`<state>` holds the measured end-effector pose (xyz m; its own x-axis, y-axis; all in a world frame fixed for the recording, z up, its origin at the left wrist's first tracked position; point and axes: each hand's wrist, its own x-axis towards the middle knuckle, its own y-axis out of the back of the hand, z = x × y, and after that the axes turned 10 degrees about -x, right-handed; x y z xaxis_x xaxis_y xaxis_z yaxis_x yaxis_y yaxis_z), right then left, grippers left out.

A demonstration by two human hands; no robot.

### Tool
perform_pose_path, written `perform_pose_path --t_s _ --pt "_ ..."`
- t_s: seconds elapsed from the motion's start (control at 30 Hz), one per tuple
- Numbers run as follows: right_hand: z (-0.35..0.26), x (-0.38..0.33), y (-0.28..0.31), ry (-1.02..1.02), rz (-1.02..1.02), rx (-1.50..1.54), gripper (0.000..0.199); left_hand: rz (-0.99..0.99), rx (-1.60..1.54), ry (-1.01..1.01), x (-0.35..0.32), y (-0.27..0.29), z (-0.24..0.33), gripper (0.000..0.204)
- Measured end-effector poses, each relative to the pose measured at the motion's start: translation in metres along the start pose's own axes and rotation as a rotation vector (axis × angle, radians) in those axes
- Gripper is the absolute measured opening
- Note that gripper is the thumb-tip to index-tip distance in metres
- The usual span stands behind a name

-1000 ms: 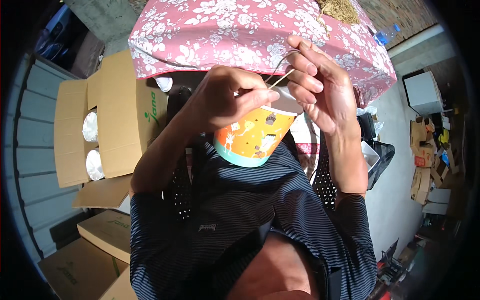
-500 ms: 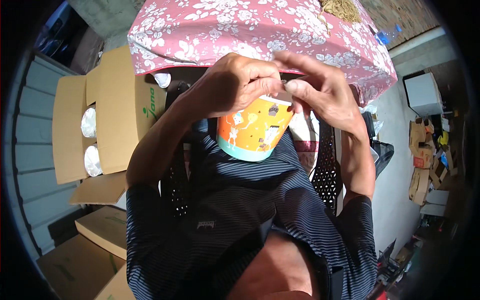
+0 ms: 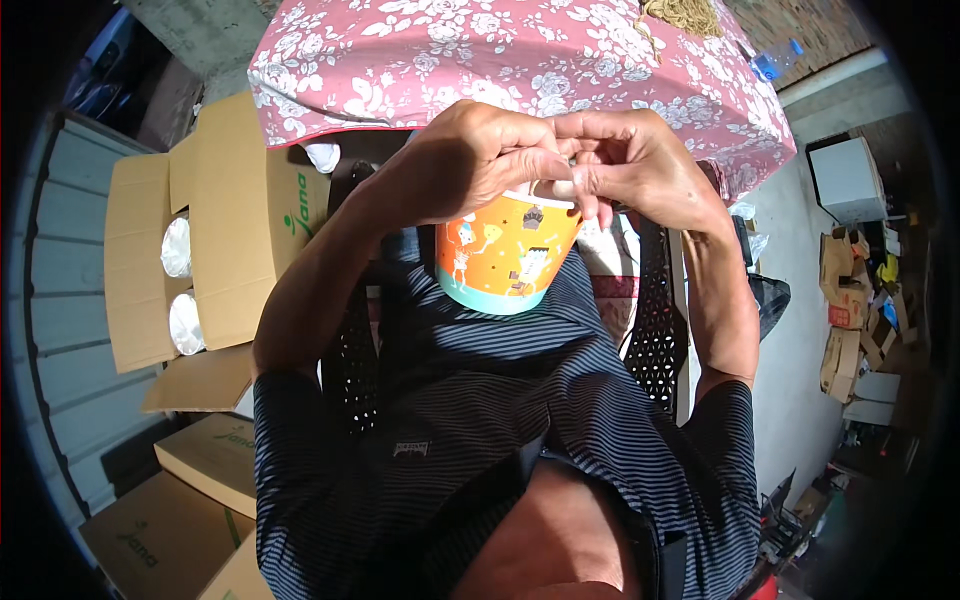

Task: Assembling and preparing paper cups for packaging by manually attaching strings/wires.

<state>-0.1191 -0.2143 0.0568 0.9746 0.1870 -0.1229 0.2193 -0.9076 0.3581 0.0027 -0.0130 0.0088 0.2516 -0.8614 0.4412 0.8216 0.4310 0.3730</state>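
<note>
An orange paper bucket [image 3: 500, 250] with cartoon skeletons, a white rim and a teal base rests upright, slightly tilted, over my lap. My left hand [image 3: 490, 160] is closed at its far rim, thumb and forefinger pinched together, gripping the bucket there. Against those fingertips, my right hand [image 3: 640, 170] is closed too, its thumb and forefinger pressed together at the rim's right side. Something small and pale, possibly a bit of cord, shows between the fingertips; its kind cannot be made out. The fingers hide part of the rim and the bucket's inside.
A table with a pink floral cloth [image 3: 400, 70] stands ahead, a heap of tan cord [image 3: 685, 14] on it. Open cardboard boxes [image 3: 235, 220] with white rolled items stand left. Dark perforated chair arms [image 3: 655, 330] flank me. Piled cartons [image 3: 845, 290] lie at right.
My right forefinger, raised and blurred before, has come down to meet the thumb, and the right hand has closed in against the left. The bucket has shifted slightly.
</note>
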Motion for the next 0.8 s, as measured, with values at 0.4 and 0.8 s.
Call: perform_pose_path --t_s 0.4,0.8 --pt "0.003 -0.018 -0.006 -0.064 0.122 -0.205 0.014 -0.084 0.068 -0.002 -0.005 -0.002 -0.002 0.016" --pt "0.008 -0.041 -0.005 -0.007 0.468 -0.306 0.012 -0.107 0.025 0.185 -0.017 0.01 0.003 0.024"
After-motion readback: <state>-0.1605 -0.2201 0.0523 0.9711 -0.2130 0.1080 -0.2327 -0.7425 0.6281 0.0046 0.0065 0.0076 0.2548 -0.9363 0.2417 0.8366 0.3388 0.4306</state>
